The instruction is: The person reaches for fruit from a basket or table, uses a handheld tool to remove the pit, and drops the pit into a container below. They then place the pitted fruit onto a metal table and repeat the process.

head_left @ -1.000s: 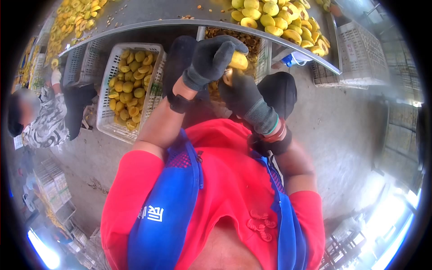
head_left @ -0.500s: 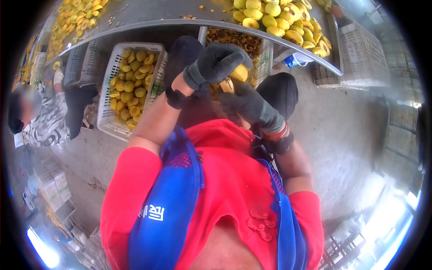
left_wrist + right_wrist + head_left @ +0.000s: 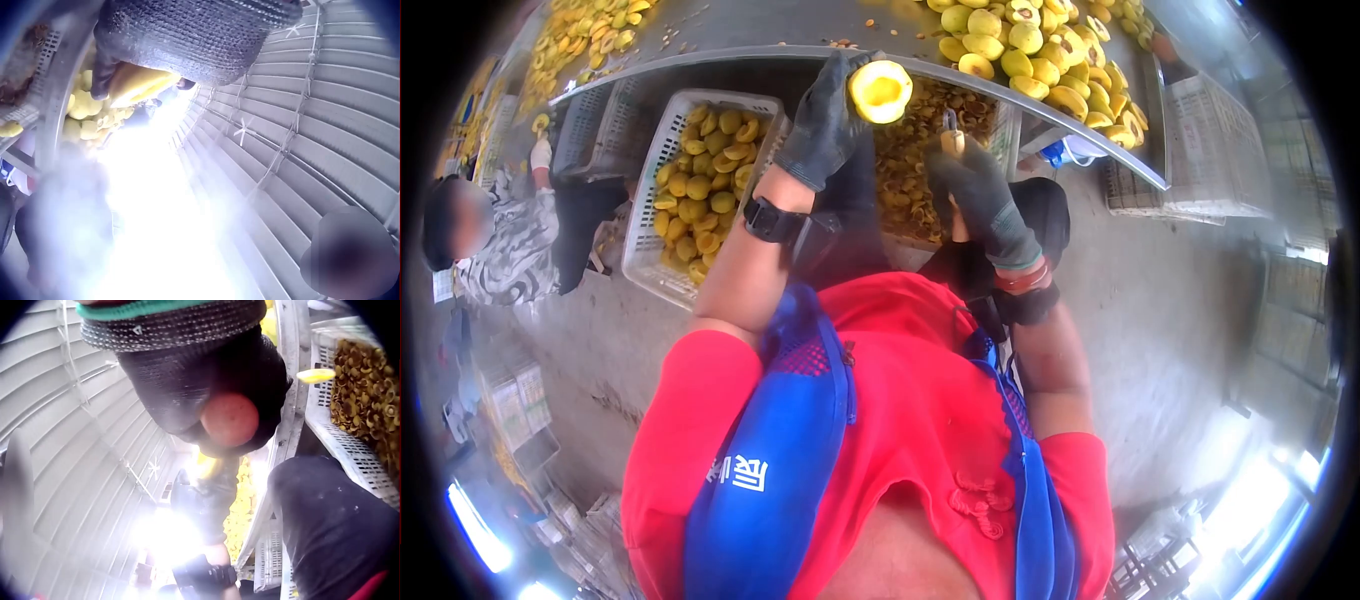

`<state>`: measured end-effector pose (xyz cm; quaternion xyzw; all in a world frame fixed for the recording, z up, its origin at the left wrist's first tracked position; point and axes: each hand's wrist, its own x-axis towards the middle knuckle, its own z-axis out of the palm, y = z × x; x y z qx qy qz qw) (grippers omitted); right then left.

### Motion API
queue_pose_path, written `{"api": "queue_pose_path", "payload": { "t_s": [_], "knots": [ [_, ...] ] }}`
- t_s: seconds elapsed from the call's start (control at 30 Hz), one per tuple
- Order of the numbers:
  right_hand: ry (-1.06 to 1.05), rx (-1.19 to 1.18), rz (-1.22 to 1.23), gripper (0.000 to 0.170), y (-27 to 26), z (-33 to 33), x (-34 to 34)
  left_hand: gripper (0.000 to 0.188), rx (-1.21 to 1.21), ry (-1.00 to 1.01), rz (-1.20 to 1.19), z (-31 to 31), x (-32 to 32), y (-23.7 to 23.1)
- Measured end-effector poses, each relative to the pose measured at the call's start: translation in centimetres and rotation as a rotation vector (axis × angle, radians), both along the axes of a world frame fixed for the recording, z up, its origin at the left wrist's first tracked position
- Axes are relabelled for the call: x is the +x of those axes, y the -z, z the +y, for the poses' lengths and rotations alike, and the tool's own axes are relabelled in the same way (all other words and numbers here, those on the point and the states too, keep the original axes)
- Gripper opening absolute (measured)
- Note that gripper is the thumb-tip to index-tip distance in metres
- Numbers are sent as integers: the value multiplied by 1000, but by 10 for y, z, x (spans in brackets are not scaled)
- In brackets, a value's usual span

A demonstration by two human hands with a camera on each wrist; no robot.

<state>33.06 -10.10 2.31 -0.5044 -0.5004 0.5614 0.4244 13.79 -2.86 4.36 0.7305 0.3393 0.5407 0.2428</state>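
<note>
In the head view my gloved left hand (image 3: 825, 120) holds a yellow peach half (image 3: 881, 92), its hollowed cut face turned up, close by the metal table's edge. The left wrist view shows the glove (image 3: 181, 37) over the peach's yellow side (image 3: 140, 84). My gloved right hand (image 3: 982, 195) grips a small tool (image 3: 953, 143) with a pale wooden-looking handle and a short metal end pointing away from me. The handle's round reddish butt (image 3: 230, 419) sticks out of the fist in the right wrist view; the tool's working end is hidden there.
Below the hands stands a crate of brown pits and scraps (image 3: 930, 185). A white crate of peach halves (image 3: 772, 115) is on the floor to the left. Peach halves (image 3: 1040, 55) are heaped on the metal table (image 3: 750, 30). Another person (image 3: 510, 240) sits at far left.
The hands were together around the peach half; now they are apart. The left hand has moved up and left, its peach half turned hollow side up. The right hand has drawn right with the tool.
</note>
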Motion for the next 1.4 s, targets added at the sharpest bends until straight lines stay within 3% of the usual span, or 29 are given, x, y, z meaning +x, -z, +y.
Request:
{"api": "queue_pose_path", "payload": {
  "t_s": [0.07, 0.17, 0.23, 0.27, 0.43, 0.53, 0.63, 0.73, 0.87, 1.03, 1.13, 1.2, 1.33, 1.4],
  "knots": [
    [104, 133, -132, 24, -9, -2, -10, 32, 14, 33, 92, -2, -8, 2],
    [169, 841, -883, 31, -9, 6, -14, 42, 75, -9, 341, -2, -16, 20],
    [230, 832, -791, 35, -17, 7, -20, 46, -17, 75, 288, -9, -8, 11],
    [261, 828, -747, 36, -21, 7, -23, 47, -134, 187, 132, -16, -1, 6],
    [316, 571, -436, 29, -31, 3, -22, 40, 30, 209, 49, -35, 17, -13],
    [271, 463, -279, 30, -29, 4, -12, 42, -207, 397, -285, -43, 27, -18],
    [247, 442, -176, 32, -29, 3, -7, 43, -340, 338, -276, -45, 31, -15],
    [230, 426, -154, 33, -29, 2, -6, 43, -223, 277, -231, -50, 35, -17],
    [261, 391, -147, 33, -27, 0, -5, 42, -419, 293, -224, -48, 32, -25],
    [271, 680, -507, 33, -21, 1, -11, 51, -87, 166, -54, -45, 32, -14],
    [307, 680, -432, 33, -25, 2, -13, 56, -189, 135, -35, -43, 32, -19],
    [344, 442, -189, 32, -19, 1, -5, 56, -338, 198, -68, -46, 28, -26],
    [191, 655, -431, 34, -13, 0, 8, 53, -542, 310, -122, -42, 20, -28],
    [167, 696, -488, 34, -12, 0, 8, 51, -584, 346, -308, -49, 29, -30]
  ]
}}
